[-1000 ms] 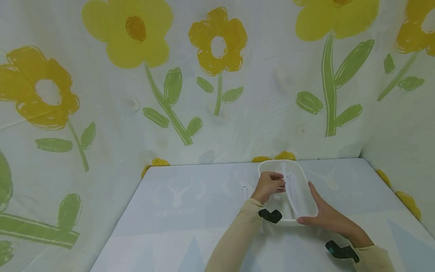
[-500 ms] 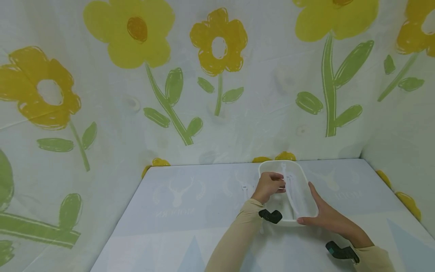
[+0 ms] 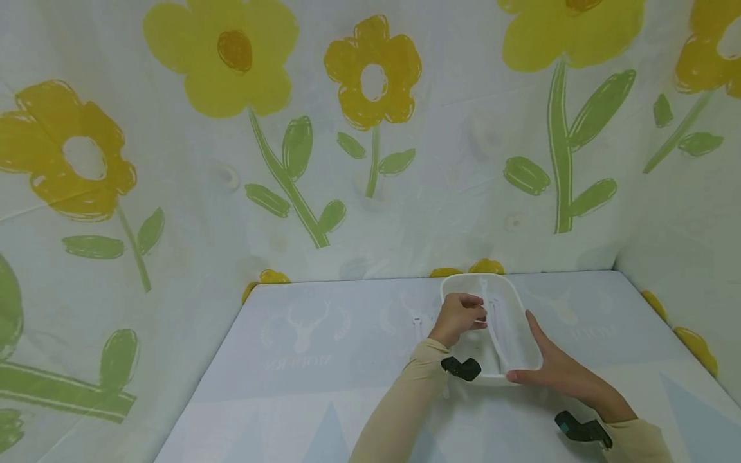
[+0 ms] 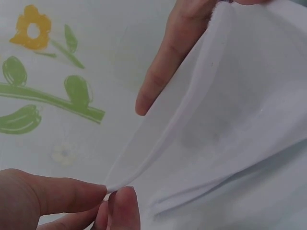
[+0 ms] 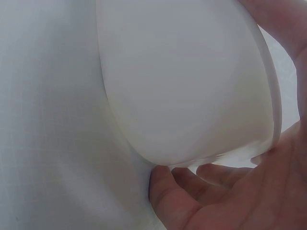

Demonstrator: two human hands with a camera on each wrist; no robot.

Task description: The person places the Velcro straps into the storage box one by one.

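Observation:
In the head view a white tub [image 3: 525,344] with rounded corners stands at the right part of the table. My right hand [image 3: 561,370] holds its right side, thumb at the near corner and fingers along the outside. In the right wrist view several fingers curl against the tub's smooth wall [image 5: 187,86]. Over the tub, my left hand [image 3: 460,318] pinches a thin white band [image 4: 180,117] between thumb and fingers in the left wrist view. Beyond its pinched end the band widens into white sheet-like material, whose kind I cannot tell. A long white strip [image 3: 495,331] lies inside the tub.
A small white thing with a squarish end [image 3: 417,326] lies on the pale printed table [image 3: 301,379], left of the tub. The flower-printed curtain [image 3: 405,218] closes off the back and both sides. Black wrist cameras [image 3: 461,368] sit below both wrists.

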